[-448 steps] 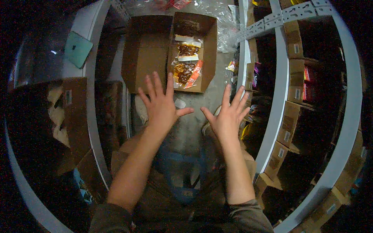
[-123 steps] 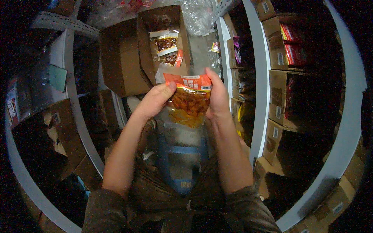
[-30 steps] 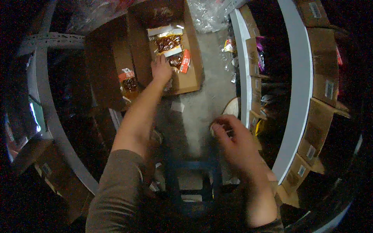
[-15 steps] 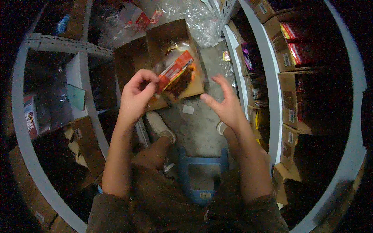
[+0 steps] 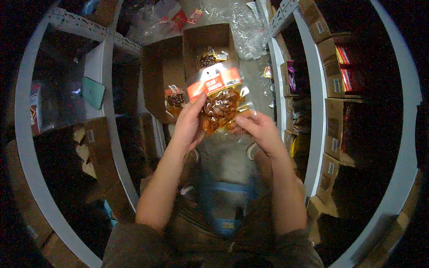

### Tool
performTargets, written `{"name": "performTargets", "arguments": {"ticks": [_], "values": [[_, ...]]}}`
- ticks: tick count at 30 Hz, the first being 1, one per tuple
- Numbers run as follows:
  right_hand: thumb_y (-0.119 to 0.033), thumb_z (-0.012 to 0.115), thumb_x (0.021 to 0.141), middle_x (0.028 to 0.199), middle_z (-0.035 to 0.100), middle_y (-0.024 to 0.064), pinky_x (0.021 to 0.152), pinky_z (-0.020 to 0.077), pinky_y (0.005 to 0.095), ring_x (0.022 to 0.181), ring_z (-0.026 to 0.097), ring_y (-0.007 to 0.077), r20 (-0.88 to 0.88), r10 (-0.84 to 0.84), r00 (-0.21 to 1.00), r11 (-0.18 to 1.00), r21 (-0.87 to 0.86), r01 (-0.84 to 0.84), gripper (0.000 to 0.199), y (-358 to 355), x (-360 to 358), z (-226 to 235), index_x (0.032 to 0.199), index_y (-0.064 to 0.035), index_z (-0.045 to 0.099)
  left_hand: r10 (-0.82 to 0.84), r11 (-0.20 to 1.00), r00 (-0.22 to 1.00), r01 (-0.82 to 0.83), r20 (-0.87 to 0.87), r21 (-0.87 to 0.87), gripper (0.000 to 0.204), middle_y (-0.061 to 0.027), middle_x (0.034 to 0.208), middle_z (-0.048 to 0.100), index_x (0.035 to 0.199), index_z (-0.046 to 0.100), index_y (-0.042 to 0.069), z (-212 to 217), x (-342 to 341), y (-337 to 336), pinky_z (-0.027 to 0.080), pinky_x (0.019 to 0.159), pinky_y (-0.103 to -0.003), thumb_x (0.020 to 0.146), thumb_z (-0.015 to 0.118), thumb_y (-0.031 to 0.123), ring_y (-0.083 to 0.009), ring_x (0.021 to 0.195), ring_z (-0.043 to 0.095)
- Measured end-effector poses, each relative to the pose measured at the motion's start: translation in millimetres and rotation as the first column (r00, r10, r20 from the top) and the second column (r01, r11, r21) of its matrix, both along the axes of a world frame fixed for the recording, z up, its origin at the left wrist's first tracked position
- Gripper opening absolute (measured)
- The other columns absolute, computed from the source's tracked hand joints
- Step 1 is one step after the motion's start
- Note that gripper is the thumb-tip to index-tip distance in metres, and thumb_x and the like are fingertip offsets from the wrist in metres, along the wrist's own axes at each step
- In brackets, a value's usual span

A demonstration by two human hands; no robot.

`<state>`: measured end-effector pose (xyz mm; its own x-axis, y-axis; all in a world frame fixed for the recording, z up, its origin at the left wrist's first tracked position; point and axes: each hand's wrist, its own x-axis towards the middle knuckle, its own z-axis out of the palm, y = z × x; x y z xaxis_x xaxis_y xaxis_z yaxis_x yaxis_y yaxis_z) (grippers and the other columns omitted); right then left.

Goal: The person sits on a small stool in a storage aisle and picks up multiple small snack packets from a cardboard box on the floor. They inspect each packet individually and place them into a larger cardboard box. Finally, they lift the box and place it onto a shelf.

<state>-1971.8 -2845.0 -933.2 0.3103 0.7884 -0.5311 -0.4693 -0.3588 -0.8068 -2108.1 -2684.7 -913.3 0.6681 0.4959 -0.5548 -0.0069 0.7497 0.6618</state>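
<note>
A packet is held in the middle of the frame, between two bare hands. Its red band is turned toward the top of the frame, and brown contents are seen through clear film below the band. The packet's left side is gripped by the left hand, the thumb being laid over the front and the other fingers partly hidden. Its lower right edge is pinched by the right hand between thumb and bent fingers.

Behind the packet, at upper centre, two open cardboard sections are placed side by side; whether they form one box or two cannot be told. In the left section a second packet is seen; in the right section a third packet is partly covered by the held one. Crumpled film is spread on the floor at the top of the frame. A pale green tablet is leaned at the left. Cartons are ranged along the rack at the right, and a blurred blue stool is seen at lower centre.
</note>
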Motion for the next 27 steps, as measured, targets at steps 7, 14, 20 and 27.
{"name": "performTargets", "arguments": {"ticks": [7,14,20,27], "values": [[-0.025,0.064,0.101,0.101,0.072,0.0037,0.084,0.0511,0.0261,0.093,0.064,0.0100,0.003,-0.253,0.968,0.967,-0.037,0.253,0.026,3.3,1.1,-4.4,0.110,-0.0017,0.069,-0.381,0.896,0.916,0.400,-0.129,0.194,0.043,-0.0036,0.124,0.065,0.132,0.058,-0.001,-19.9,3.0,7.6,0.045,0.099,-0.029,0.105,0.057,0.032,-0.0109,0.110,0.058],[-0.032,0.057,0.105,0.072,0.055,-0.0057,0.056,0.0393,0.0231,0.064,0.046,0.0040,0.398,-0.316,0.862,0.929,-0.055,0.366,0.032,4.5,-10.2,-7.9,0.098,-0.0029,0.069,-0.291,0.897,0.949,0.314,-0.120,0.310,0.046,-0.0029,0.124,0.066,0.132,0.060,-0.002,-23.0,3.7,5.3,0.044,0.101,-0.029,0.106,0.053,0.035,-0.0105,0.111,0.058],[-0.029,0.058,0.105,0.078,0.057,-0.0037,0.062,0.0423,0.0230,0.071,0.048,0.0045,0.386,-0.307,0.870,0.935,-0.047,0.351,0.030,8.2,-10.9,-7.9,0.100,-0.0011,0.068,-0.301,0.904,0.946,0.324,-0.124,0.279,0.046,-0.0029,0.124,0.066,0.133,0.061,-0.001,-31.1,-2.7,8.1,0.043,0.102,-0.029,0.106,0.053,0.036,-0.0104,0.112,0.057],[-0.029,0.053,0.107,0.094,0.066,0.0012,0.074,0.0492,0.0251,0.082,0.059,0.0078,0.353,-0.446,0.823,0.895,0.141,0.424,0.030,11.0,-2.4,-4.4,0.110,-0.0009,0.064,-0.436,0.858,0.882,0.467,-0.178,0.215,0.048,-0.0003,0.119,0.067,0.127,0.064,0.000,-31.9,-6.3,15.2,0.046,0.096,-0.028,0.106,0.051,0.041,-0.0084,0.105,0.058]]}}
